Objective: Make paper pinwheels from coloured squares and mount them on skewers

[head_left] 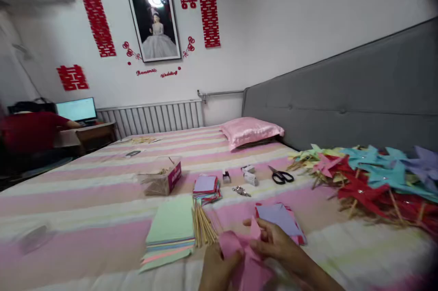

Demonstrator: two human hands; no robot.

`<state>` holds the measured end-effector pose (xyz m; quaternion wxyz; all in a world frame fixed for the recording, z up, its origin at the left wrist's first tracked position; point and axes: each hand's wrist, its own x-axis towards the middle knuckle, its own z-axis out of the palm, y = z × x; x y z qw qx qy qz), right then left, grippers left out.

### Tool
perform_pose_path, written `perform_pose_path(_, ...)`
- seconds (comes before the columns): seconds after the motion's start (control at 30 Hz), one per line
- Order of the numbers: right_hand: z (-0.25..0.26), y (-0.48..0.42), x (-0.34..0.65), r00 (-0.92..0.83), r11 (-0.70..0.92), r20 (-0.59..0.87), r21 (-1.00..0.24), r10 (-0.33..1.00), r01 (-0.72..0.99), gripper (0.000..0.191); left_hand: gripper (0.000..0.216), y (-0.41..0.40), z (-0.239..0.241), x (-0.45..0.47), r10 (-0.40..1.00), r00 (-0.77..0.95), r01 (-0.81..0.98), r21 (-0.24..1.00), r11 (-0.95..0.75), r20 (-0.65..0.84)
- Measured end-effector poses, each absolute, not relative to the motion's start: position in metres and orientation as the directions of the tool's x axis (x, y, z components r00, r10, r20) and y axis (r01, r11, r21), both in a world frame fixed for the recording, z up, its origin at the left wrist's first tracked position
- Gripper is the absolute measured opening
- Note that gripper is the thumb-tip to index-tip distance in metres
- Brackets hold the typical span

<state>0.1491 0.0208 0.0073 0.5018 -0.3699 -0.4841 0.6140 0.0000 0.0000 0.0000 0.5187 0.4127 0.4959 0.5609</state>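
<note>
While the left hand (218, 269) pinches one side of the pink paper (253, 267), the right hand (275, 243) grasps a flap above the bed (99, 236), well apart from the bed's far edge; pinwheels (379, 179) lie near the headboard (345, 88).

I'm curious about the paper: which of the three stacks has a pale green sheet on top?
The largest stack, left of the wooden sticks; the other two stacks have purplish tops.

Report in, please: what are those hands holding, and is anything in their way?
Left hand, right hand: both gripping pink paper, one corner up. Wooden sticks just beyond the left, purple-topped stack beyond the right. Neither blocks the paper.
</note>
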Motion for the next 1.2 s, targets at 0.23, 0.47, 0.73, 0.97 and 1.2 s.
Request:
perform_pose_path(0.23, 0.018, 0.024, 0.157, -0.065, 0.071, 0.090, -0.964, 0.994, -0.255, 0.052, 0.030, 0.003, 0.001, -0.013, 0.964, -0.190, -0.273, 0.954, 0.127, -0.183)
perform_pose_path(0.47, 0.032, 0.000, 0.149, -0.188, 0.291, 0.302, -0.953, 0.935, -0.084, 0.023, 0.026, -0.004, 0.019, -0.013, 0.951, -0.189, -0.459, 0.878, 0.135, -0.245)
perform_pose_path(0.73, 0.032, -0.010, 0.136, -0.409, 0.322, 0.232, -0.932, 0.883, 0.167, 0.036, 0.015, -0.007, 0.029, -0.009, 0.956, -0.168, -0.519, 0.846, 0.121, -0.240)
perform_pose_path(0.97, 0.023, -0.005, 0.126, -0.315, 0.244, 0.225, -0.970, 0.922, 0.020, 0.013, 0.023, -0.009, 0.028, -0.006, 0.963, -0.186, -0.469, 0.879, 0.089, -0.196)
perform_pose_path(1.2, 0.015, 0.002, 0.120, -0.147, 0.125, 0.125, -0.992, 0.981, -0.008, 0.035, 0.031, 0.000, 0.009, -0.013, 0.920, -0.360, -0.233, 0.970, 0.070, -0.153)
